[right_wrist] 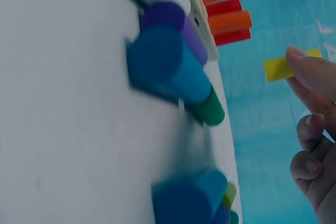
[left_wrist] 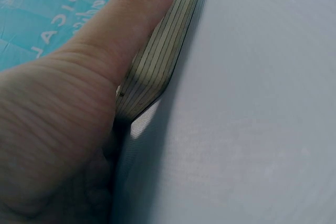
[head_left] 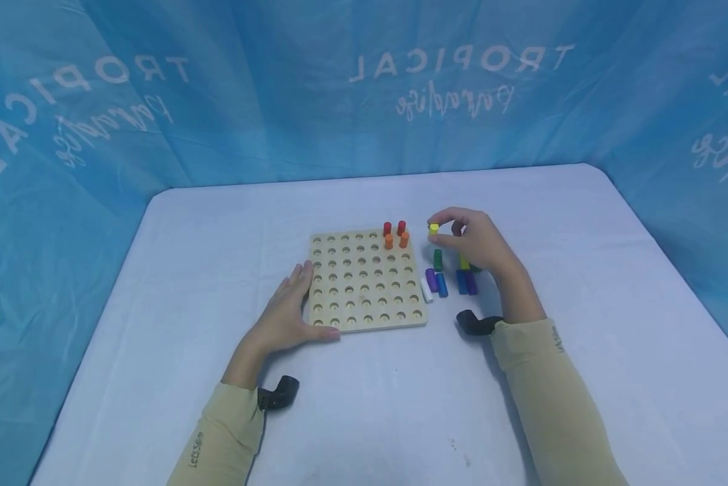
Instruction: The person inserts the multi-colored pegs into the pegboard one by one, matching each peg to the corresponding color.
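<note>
A square wooden pegboard point(head_left: 388, 327) with rows of holes lies flat on the table. Two red pegs point(head_left: 402, 228) and two orange pegs point(head_left: 404, 239) stand at its far right corner. My left hand point(head_left: 281, 310) rests at the near left corner, fingers stretched along the left side; the thumb point(left_wrist: 126, 24) lies straight along the near edge. Right of the board, my right hand point(head_left: 479, 239) pinches a yellow peg point(right_wrist: 278, 69) between thumb and fingertip, raised above the table. Below that hand lie loose pegs, including a green one point(head_left: 438, 260) and a second yellow one point(head_left: 464, 263), partly hidden.
Beside the board's right edge lie a white peg point(head_left: 427, 290), a purple peg point(head_left: 431, 279) and a blue peg point(head_left: 442, 285). Another blue peg point(head_left: 462, 282) and purple peg point(head_left: 471, 283) lie farther right. A blue printed curtain point(head_left: 315, 135) hangs behind the white-covered table point(head_left: 230, 243).
</note>
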Demonstrator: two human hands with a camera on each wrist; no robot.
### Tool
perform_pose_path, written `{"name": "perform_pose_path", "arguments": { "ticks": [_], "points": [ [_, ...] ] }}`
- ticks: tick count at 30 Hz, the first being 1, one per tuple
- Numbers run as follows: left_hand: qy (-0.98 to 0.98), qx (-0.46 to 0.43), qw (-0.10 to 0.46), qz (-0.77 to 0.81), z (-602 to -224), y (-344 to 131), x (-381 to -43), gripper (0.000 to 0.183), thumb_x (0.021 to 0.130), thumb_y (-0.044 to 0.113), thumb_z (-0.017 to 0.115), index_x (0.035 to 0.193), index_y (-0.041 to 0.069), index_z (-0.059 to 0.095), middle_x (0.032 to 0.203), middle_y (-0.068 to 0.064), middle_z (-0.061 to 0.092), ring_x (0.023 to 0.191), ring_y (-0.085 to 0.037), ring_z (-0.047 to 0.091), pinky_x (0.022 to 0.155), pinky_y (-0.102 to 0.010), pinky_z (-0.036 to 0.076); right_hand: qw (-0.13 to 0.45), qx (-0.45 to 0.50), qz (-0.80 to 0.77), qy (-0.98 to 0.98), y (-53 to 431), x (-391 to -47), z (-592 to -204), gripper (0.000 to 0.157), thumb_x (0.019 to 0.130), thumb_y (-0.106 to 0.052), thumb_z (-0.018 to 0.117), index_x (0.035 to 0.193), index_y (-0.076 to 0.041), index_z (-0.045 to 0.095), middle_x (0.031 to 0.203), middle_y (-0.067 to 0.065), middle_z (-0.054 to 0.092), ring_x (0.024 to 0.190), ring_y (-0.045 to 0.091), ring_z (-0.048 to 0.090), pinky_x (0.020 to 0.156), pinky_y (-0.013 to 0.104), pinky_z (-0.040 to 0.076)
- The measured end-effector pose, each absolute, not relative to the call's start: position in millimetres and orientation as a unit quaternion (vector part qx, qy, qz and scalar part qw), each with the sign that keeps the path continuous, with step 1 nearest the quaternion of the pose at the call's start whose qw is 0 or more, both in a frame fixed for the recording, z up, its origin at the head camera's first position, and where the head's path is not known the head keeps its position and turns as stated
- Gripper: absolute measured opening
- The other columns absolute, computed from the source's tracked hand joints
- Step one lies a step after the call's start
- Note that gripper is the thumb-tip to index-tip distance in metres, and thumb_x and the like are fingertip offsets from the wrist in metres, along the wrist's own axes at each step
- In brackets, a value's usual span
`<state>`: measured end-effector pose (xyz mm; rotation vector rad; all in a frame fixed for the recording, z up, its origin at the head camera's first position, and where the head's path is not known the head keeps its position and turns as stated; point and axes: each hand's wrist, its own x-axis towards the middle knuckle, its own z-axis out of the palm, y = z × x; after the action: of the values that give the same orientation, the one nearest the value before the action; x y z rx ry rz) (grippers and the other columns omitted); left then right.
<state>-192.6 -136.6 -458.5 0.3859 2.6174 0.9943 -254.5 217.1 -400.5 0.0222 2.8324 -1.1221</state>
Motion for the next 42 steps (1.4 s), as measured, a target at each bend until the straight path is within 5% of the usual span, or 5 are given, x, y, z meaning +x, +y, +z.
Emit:
{"name": "perform_pose_path", "arguments": {
  "ticks": [17,27,42],
  "points": [
    [0.916,0.141,0.154,0.341,-458.6,-136.3,-194.0,0.141,0.060,0.063,0.087,0.161,0.018,-0.002,0.169,-0.005,-0.002,0.156,-0.030,-0.004,0.127,-0.051,0.002,0.077,-0.062,-0.378,0.921,176.0,-257.6,-406.2,0.028,0.085,-0.029,0.079,0.112,-0.025,0.074,0.112,-0.005,0.070,0.091,0.021,0.053,0.069,0.034,0.046],
    [0.916,0.145,0.153,0.342,-460.5,-137.0,-195.2,0.141,0.060,0.065,0.086,0.161,0.017,-0.001,0.169,-0.003,-0.001,0.157,-0.023,-0.005,0.128,-0.046,0.000,0.088,-0.092,-0.376,0.918,162.4,-258.4,-411.8,0.022,0.085,-0.021,0.079,0.107,-0.025,0.076,0.097,-0.002,0.069,0.079,0.024,0.054,0.061,0.032,0.047],
    [0.915,0.145,0.152,0.343,-458.7,-136.1,-195.2,0.141,0.060,0.062,0.087,0.161,0.016,-0.001,0.169,-0.006,-0.001,0.156,-0.029,-0.003,0.127,-0.051,0.001,0.111,-0.101,-0.344,0.927,158.7,-258.7,-412.5,0.024,0.085,-0.019,0.079,0.108,-0.024,0.075,0.098,-0.004,0.071,0.081,0.022,0.056,0.066,0.031,0.051]
  ]
}}
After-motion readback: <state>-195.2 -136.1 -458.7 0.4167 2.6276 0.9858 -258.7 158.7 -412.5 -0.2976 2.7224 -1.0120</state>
